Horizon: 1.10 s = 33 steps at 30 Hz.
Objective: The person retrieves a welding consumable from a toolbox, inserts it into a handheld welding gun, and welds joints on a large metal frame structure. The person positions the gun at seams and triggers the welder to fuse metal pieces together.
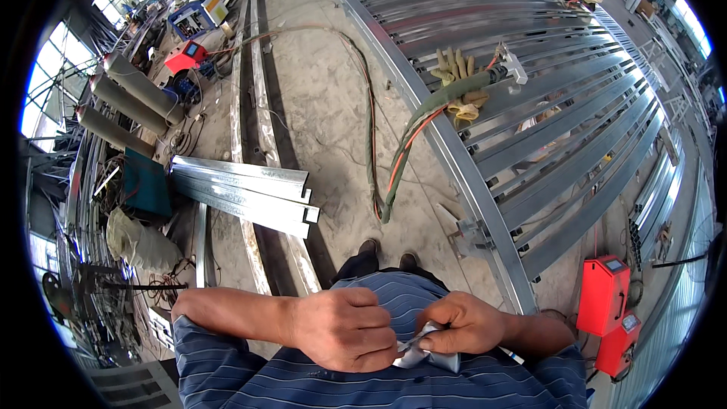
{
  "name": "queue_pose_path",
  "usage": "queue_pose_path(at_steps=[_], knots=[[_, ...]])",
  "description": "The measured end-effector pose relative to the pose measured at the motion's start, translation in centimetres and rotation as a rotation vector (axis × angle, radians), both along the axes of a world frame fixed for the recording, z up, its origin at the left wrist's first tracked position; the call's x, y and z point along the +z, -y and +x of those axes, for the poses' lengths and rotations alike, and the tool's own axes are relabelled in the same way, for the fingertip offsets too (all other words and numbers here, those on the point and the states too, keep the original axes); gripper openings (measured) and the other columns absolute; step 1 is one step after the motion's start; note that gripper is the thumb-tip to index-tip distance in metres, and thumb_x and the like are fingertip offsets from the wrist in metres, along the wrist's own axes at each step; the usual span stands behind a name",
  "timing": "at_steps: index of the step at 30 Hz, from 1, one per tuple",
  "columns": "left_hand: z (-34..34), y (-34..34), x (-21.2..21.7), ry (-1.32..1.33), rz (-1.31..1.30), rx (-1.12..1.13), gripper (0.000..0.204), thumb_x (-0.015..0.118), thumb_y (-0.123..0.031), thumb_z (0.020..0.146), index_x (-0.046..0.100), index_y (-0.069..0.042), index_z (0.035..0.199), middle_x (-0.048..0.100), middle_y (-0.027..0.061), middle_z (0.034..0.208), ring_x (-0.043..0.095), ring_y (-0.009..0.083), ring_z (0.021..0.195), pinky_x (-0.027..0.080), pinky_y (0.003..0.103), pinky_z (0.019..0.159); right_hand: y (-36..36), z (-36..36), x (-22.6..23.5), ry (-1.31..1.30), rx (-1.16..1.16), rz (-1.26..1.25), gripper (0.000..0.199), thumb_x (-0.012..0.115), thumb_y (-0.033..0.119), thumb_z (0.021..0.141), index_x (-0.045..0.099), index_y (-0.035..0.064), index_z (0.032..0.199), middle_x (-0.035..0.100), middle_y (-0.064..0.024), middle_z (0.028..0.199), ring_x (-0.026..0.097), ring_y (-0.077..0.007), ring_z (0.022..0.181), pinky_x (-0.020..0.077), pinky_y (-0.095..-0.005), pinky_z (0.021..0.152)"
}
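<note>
Beside the clenched left hand, whose own hold I cannot tell, the right hand pinches a crumpled silvery packet, apparently being worked, which calls for careful fingertip control next.

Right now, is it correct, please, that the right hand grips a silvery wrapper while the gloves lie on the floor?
Not the floor: the head view shows the gloves on the metal frame, while the right hand grips the silvery wrapper.
</note>
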<state>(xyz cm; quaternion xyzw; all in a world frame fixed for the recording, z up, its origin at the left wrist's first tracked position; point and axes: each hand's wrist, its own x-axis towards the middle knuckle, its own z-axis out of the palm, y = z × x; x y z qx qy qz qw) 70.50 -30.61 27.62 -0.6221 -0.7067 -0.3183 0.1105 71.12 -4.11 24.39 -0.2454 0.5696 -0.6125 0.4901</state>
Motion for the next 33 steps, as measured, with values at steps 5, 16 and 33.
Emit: queue_pose_path(at_steps=[5, 16, 33], knots=[[-0.8, 1.5, 0.7, -0.015, -0.011, 0.042, 0.011, 0.076, -0.013, 0.079, 0.068, -0.007, 0.081, 0.056, -0.0042, 0.072, 0.057, 0.0101, 0.061, 0.043, 0.025, 0.054, 0.8, 0.3, -0.9, -0.051, -0.094, -0.069, 0.02, 0.07, 0.021, 0.099, 0.072, 0.0014, 0.1, 0.065, -0.0012, 0.074, 0.056, -0.0071, 0.068, 0.0415, -0.0269, 0.061], [-2.9, 2.6, 1.2, -0.137, 0.005, 0.173, 0.011, 0.071, -0.015, 0.075, 0.06, -0.011, 0.075, 0.054, -0.003, 0.076, 0.054, 0.011, 0.066, 0.041, 0.027, 0.055, 3.0, -2.5, 0.4, -0.013, -0.091, 0.048, 0.023, 0.076, 0.016, 0.094, 0.073, -0.0032, 0.107, 0.07, -0.0029, 0.086, 0.059, -0.0064, 0.079, 0.0447, -0.0245, 0.069], [-3.7, 1.8, 0.5, 0.257, 0.023, 0.243, 0.023, 0.077, -0.016, 0.068, 0.054, -0.011, 0.07, 0.049, -0.0003, 0.067, 0.056, 0.0179, 0.06, 0.043, 0.032, 0.052, 4.7, -3.5, 1.5, -0.521, -0.227, -0.133, 0.014, 0.073, 0.012, 0.09, 0.064, 0.0016, 0.086, 0.059, -0.0077, 0.071, 0.054, -0.0212, 0.054, 0.0399, -0.0335, 0.051]])
